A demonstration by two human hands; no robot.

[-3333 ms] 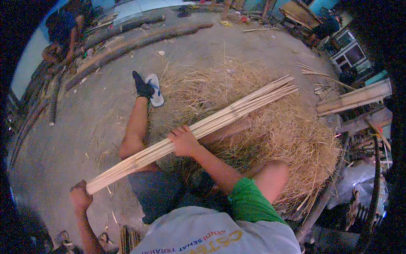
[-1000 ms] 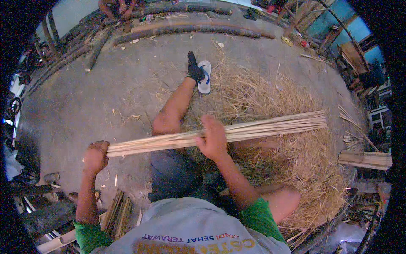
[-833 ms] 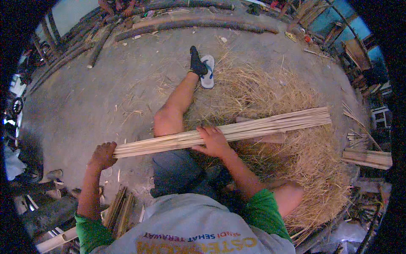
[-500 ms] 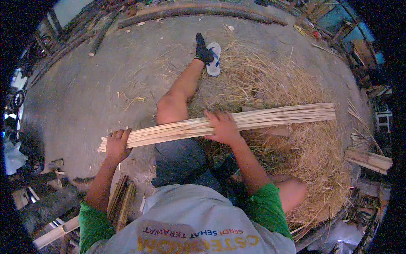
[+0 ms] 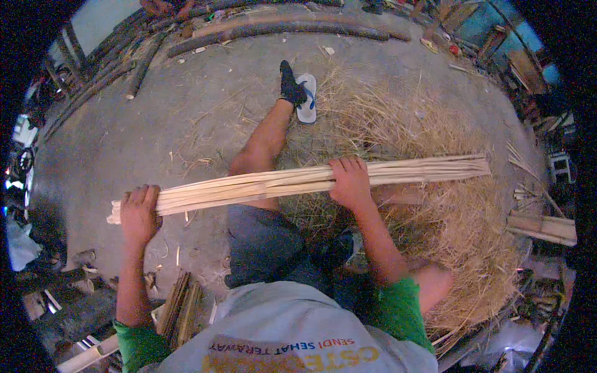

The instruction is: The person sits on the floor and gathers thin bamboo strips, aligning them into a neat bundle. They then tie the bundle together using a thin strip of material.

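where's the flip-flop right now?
Head view, upper centre: the flip-flop lies on the ground just right of the person's outstretched dark-socked foot, at the left edge of the straw pile.

Only one printed item in view: the chest print on the person's grey shirt (image 5: 292,348), bottom centre. It's a band of orange block lettering with a smaller line of red and dark lettering beside it, seen upside down from this view. No packages, signs or screens that can be made out; the cluttered edges are too blurred to tell.
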